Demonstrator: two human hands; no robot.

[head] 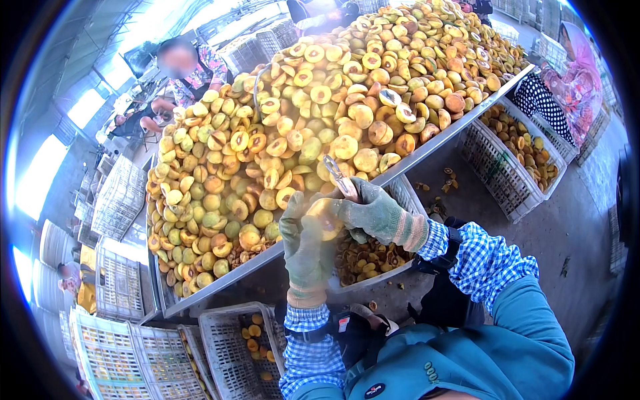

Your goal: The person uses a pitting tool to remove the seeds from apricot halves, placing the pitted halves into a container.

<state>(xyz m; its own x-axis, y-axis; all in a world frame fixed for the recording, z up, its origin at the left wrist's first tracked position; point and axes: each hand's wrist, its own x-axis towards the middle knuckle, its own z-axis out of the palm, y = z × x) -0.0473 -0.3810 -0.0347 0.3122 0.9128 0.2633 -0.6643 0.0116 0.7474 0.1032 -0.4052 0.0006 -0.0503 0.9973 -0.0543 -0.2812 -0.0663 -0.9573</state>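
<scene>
My left hand (307,250), in a green work glove, holds a yellow stone fruit (326,218) that looks like a peach or apricot. Its outline is slightly blurred. My gloved right hand (372,209) grips a hand tool with a brownish handle and a narrow metal end (336,171) that points up and away from the fruit. The right fingertips touch the fruit's right side. Beyond both hands a large heap of whole and halved yellow stone fruit (280,145) covers a metal-edged table (227,276).
Below my hands stands a crate of fruit pieces (360,285). A plastic crate (237,345) with a few halves is at lower left, a fuller crate (500,165) at right. People sit around the table, one in a pink headscarf (580,60). Scraps (449,180) lie on the floor.
</scene>
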